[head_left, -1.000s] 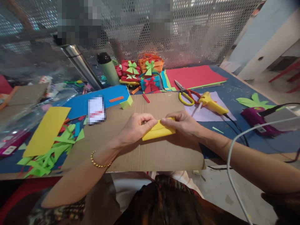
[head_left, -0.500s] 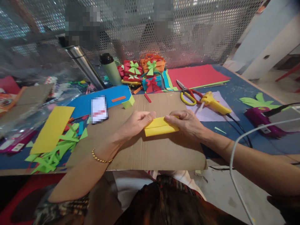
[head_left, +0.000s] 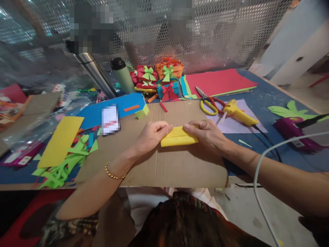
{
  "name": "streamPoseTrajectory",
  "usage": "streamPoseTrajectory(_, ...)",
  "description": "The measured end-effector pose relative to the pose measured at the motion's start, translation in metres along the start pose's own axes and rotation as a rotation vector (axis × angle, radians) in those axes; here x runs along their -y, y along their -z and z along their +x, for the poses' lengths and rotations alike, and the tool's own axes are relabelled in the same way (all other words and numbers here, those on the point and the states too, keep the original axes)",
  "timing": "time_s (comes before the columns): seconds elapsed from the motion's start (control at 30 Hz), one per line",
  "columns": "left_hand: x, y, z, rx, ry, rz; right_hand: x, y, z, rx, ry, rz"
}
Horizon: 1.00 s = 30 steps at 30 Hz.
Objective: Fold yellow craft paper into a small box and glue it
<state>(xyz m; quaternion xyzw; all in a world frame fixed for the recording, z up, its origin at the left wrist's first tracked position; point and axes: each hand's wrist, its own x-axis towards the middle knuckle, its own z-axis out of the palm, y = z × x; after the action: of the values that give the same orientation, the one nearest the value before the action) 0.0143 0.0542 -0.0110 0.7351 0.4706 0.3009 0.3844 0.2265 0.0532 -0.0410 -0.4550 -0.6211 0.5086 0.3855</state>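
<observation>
A folded piece of yellow paper is held above a brown cardboard sheet. My left hand pinches its left end, thumb along the upper edge. At the right end, my right hand grips it between thumb and fingers. Beyond my hands lie a small red strip and a folded light green piece. Scissors with yellow and red handles rest behind my right hand, beside a yellow glue gun on lilac paper.
Small paper bags with bows stand at the back, near a green bottle and a steel flask. A phone, green scraps and yellow paper lie left. A white cable crosses in front of my right forearm.
The view has shifted slightly, so the table things appear a little further right. Both hands keep their hold on the yellow paper, which looks slightly more level.
</observation>
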Motion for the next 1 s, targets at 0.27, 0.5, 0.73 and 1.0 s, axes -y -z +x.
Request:
streamPoseTrajectory(0.27,-0.001,0.016,0.005,-0.021,0.005,-0.014,0.0,0.005,0.0,-0.049,0.024,0.044)
streamPoseTrajectory(0.5,-0.001,0.01,0.003,-0.086,-0.018,0.021,0.002,0.004,-0.001,-0.045,0.032,-0.027)
streamPoseTrajectory(0.73,0.0,0.007,0.003,0.04,0.015,-0.131,0.002,0.004,-0.001,-0.033,0.056,-0.058)
streamPoseTrajectory(1.0,-0.01,-0.002,-0.006,0.09,0.071,-0.133,0.013,0.001,-0.008,0.068,0.131,-0.208)
